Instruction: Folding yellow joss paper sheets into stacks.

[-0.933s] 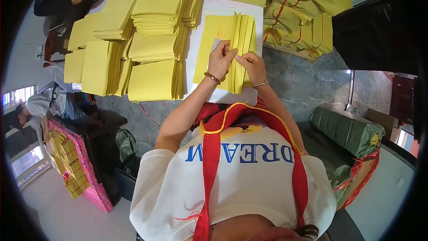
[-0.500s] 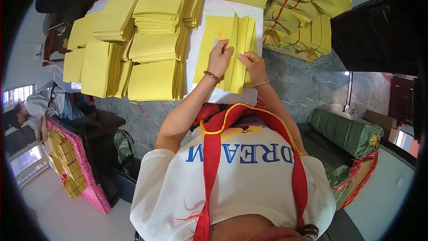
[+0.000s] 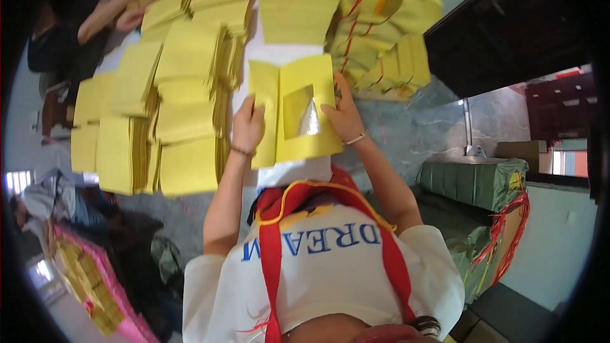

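Observation:
A creased sheaf of yellow paper sheets (image 3: pixel 298 75) lies spread in front of me on the white tabletop (image 3: pixel 255 47). A shiny silver foil patch (image 3: pixel 309 119) shows on its top face. My left hand (image 3: pixel 249 124) is closed on the left edge, its thumb up. On the opposite edge, my right hand (image 3: pixel 345 114) grips the sheaf, with its thumb on top and its fingers partly hidden behind the paper. Close to my left hand stand thick stacks of folded yellow paper (image 3: pixel 189 164). Another yellow stack (image 3: pixel 298 16) sits just beyond the sheaf.
Yellow bundles tied with red string (image 3: pixel 406 63) stand at the far right. Another person's arm (image 3: pixel 101 19) reaches in at the upper left. Dark green wrapped bales (image 3: pixel 473 184) are to my right. A pink-covered table (image 3: pixel 121 305) with yellow stacks is at the lower left.
My hands have moved apart, from the sheaf's upright middle folds to its two outer edges. The folds have opened out flatter, and the foil patch is now largely uncovered. The view has shifted.

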`<action>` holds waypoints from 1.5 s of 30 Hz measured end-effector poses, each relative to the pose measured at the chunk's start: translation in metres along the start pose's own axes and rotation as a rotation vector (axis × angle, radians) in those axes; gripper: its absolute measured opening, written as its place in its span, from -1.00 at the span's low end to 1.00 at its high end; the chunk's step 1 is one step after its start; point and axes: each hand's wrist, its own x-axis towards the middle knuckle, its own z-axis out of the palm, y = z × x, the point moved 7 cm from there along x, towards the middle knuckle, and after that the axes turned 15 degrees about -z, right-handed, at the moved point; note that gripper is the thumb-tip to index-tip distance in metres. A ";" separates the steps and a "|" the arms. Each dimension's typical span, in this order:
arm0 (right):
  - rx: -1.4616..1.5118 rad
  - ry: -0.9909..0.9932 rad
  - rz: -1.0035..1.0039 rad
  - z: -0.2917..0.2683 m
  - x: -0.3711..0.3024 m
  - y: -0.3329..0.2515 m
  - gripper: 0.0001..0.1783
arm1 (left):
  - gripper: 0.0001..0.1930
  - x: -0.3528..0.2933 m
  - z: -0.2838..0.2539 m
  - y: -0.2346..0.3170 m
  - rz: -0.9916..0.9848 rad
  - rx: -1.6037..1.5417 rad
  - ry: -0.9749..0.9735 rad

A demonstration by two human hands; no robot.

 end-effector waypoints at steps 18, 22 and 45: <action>0.422 0.181 -0.375 -0.282 0.197 -0.216 -0.55 | -0.74 -0.006 0.055 -0.044 -0.140 0.034 -0.103; 0.709 0.150 -0.503 -0.340 0.256 -0.191 -0.61 | -0.75 -0.012 0.055 -0.048 -0.196 -0.137 -0.048; -0.625 0.211 0.004 -0.357 0.356 -0.036 -0.54 | -0.77 -0.026 0.056 -0.045 -0.234 -0.158 0.182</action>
